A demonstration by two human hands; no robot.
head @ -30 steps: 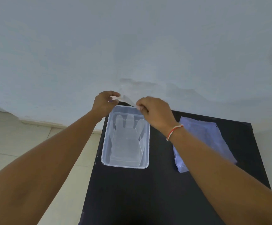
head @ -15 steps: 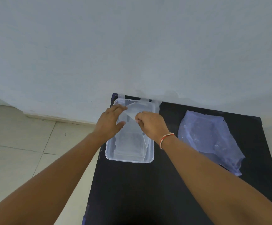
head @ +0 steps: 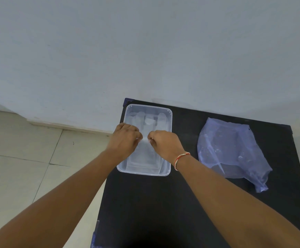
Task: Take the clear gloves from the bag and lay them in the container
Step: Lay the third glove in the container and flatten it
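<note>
a clear rectangular plastic container (head: 169,140) sat at the far left corner of the black worktop (head: 163,203), its left rim near the worktop's left edge, above the tiled floor (head: 29,167). bare worktop lay between it and the crumpled bluish plastic bag (head: 231,149) well to the right. both forearms reached forward over the container. the left hand (head: 125,140) and right hand (head: 164,144) were curled nearly closed, fingertips pinching a clear glove (head: 145,140) between them; its fingers lay flat inside the container toward the far wall.
</note>
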